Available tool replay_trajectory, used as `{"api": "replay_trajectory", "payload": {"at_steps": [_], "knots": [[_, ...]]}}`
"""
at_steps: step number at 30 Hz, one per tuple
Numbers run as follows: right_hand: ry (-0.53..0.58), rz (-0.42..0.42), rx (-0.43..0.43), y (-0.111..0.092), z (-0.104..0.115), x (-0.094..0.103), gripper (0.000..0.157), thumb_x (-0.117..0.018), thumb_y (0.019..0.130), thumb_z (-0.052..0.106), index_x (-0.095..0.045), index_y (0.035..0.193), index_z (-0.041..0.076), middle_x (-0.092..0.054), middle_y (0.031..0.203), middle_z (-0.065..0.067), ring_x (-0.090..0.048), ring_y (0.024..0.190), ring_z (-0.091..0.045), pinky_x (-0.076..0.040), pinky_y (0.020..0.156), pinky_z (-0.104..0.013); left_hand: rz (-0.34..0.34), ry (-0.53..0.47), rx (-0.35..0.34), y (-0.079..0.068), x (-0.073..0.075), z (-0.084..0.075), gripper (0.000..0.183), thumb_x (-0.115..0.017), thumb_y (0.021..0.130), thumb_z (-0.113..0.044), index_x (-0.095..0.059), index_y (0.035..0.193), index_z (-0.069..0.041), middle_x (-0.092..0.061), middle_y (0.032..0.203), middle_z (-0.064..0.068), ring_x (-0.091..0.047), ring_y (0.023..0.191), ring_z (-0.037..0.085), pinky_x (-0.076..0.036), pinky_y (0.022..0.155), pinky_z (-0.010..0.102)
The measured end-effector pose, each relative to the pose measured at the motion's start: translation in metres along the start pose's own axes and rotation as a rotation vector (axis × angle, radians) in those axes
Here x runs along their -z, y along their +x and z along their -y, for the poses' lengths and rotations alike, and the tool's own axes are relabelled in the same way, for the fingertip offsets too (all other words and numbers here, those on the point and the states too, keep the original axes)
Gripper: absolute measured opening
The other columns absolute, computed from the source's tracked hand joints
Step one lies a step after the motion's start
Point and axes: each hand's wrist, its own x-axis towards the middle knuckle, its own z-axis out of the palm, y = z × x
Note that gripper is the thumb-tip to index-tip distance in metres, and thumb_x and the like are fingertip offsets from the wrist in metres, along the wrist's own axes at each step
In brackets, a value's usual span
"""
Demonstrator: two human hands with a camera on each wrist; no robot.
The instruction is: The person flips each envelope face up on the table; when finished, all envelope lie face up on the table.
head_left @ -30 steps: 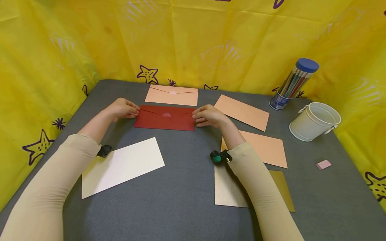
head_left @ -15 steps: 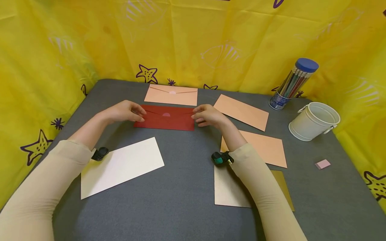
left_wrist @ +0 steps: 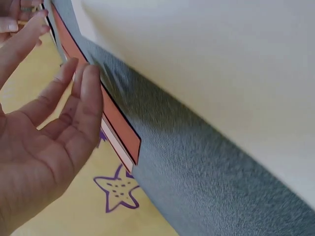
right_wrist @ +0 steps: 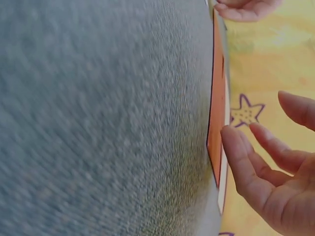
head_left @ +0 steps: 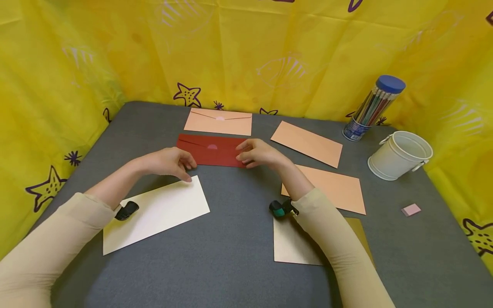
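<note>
A red envelope (head_left: 215, 156), flap side up with a pale round seal, lies flat toward the back of the table. My left hand (head_left: 167, 162) hovers between its near left corner and a white envelope-sized paper (head_left: 165, 218), thumb over the paper's top corner. Its fingers are loosely bent and hold nothing. Over the red envelope's right end is my right hand (head_left: 262, 153), fingers spread and nothing between them. In the right wrist view the fingers of that hand (right_wrist: 270, 177) stand apart from the red envelope (right_wrist: 216, 108).
Behind lies a peach envelope (head_left: 219, 125), flap up. To the right are two plain peach ones (head_left: 308, 143), a cream paper (head_left: 294, 241) and a gold one (head_left: 360, 233). A pencil tube (head_left: 373, 107), a white bucket (head_left: 398, 156) and a pink eraser (head_left: 411, 209) stand farther right.
The left hand has left the red envelope's left edge and come nearer, toward the white paper. The right hand has shifted slightly left and nearer. The red envelope stays in place.
</note>
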Motion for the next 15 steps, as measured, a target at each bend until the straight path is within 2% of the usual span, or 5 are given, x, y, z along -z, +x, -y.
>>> {"api": "replay_trajectory", "payload": {"at_steps": [9,15], "knots": [[-0.048,0.077,0.044,-0.007,0.005,-0.018,0.044,-0.062,0.094,0.016,-0.052,0.134,0.001,-0.062,0.129,-0.016,-0.064,0.107,-0.028,-0.059,0.09,-0.035,-0.03,0.095,0.009,-0.005,-0.016,-0.008,0.053,-0.087,0.072,-0.026,-0.061,0.109,0.002,-0.062,0.104,0.014,-0.056,0.091,0.021,-0.047,0.081,0.029],[-0.082,0.122,0.066,-0.012,0.011,-0.033,0.042,-0.064,0.094,0.016,-0.054,0.132,0.002,-0.063,0.124,-0.014,-0.066,0.105,-0.027,-0.06,0.088,-0.034,-0.051,0.138,0.039,-0.004,-0.023,-0.011,0.05,-0.089,0.068,-0.024,-0.061,0.101,0.0,-0.058,0.094,0.01,-0.052,0.086,0.019,-0.043,0.076,0.027]]}}
